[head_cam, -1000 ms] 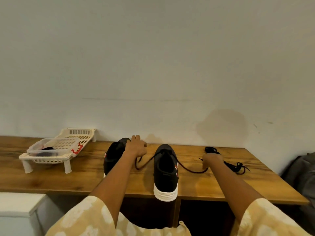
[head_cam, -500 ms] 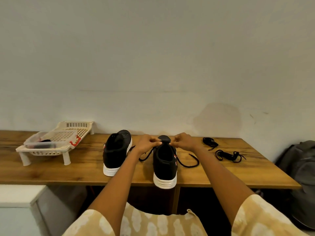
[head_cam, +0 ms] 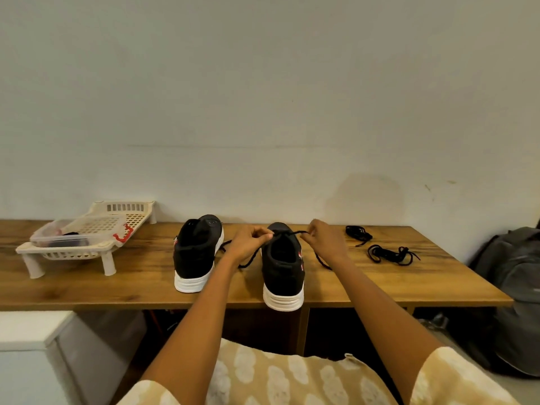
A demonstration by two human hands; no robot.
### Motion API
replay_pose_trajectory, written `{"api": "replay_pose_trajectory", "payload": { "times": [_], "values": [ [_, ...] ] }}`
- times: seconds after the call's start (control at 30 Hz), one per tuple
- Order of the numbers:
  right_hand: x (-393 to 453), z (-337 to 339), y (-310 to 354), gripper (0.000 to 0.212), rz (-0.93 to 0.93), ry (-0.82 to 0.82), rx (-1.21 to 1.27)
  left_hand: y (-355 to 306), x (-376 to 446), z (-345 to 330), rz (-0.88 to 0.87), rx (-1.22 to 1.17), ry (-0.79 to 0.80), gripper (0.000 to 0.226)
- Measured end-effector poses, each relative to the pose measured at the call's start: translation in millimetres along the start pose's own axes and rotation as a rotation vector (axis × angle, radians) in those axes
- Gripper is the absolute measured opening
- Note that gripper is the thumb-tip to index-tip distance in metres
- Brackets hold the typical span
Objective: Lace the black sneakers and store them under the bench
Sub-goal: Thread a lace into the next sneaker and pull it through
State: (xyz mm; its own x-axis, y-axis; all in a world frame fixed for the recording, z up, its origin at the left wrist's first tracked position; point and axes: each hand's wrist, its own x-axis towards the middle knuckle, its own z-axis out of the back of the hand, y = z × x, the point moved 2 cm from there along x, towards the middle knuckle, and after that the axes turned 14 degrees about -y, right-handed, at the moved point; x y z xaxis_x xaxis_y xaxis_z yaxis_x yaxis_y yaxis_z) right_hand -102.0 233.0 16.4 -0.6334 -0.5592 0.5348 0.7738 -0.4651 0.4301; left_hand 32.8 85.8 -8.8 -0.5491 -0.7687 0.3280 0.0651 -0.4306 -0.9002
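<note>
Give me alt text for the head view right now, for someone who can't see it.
Both hands, left hand and right hand, pinch a black lace stretched over the right sneaker on a wooden bench. The left sneaker stands beside it; a spare lace lies to the right, a white rack to the left.

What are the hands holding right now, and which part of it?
Both hold one black lace: the left hand and right hand each pinch it either side of the right sneaker, near its front.
</note>
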Motion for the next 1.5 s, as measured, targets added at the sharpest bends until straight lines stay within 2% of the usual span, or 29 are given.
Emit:
{"api": "replay_pose_trajectory", "payload": {
  "times": [0.03,0.1,0.23,0.47,0.53,0.67,0.8,0.9,1.0,1.13,1.27,1.4,1.5],
  "values": [
    [-3,-7,-2,0.036,-0.096,0.031,0.081,-1,-1,-1,-0.006,0.005,-0.008,0.008],
    [-9,-18,-4,0.044,-0.263,0.074,0.269,-2,-1,-3,-0.004,0.017,-0.022,0.010],
    [-13,-27,-3,0.036,-0.483,0.009,0.560,-1,0,-15,0.008,0.049,-0.073,0.003],
    [3,-40,-9,0.014,-0.766,-0.107,0.891,-5,6,-20,-0.020,0.086,-0.082,0.010],
    [0,-39,-16,0.015,-0.750,-0.104,0.872,-4,6,-20,-0.018,0.063,-0.076,0.009],
    [-8,-29,-15,0.040,-0.572,0.047,0.751,-4,3,-20,-0.049,0.026,-0.057,0.013],
    [-7,-28,0,0.027,-0.434,0.108,0.870,-5,0,-24,-0.038,0.071,-0.083,0.009],
    [1,-31,0,0.020,-0.496,0.035,0.915,-13,-6,-34,-0.056,0.107,-0.106,0.010],
    [5,-34,-2,0.023,-0.532,-0.015,0.947,-18,-5,-39,-0.060,0.074,-0.088,0.013],
    [4,-32,-5,0.025,-0.577,0.071,1.162,-22,2,-31,-0.149,0.167,-0.015,0.017],
    [3,-32,-11,0.025,-0.603,0.129,1.261,-19,7,-25,-0.211,0.280,0.021,0.015],
    [3,-29,-11,0.025,-0.565,0.152,1.286,-17,6,-34,-0.225,0.432,0.124,0.012],
    [4,-23,-7,0.030,-0.463,0.162,1.138,-15,5,-39,-0.150,0.409,0.149,0.017]
  ]
}}
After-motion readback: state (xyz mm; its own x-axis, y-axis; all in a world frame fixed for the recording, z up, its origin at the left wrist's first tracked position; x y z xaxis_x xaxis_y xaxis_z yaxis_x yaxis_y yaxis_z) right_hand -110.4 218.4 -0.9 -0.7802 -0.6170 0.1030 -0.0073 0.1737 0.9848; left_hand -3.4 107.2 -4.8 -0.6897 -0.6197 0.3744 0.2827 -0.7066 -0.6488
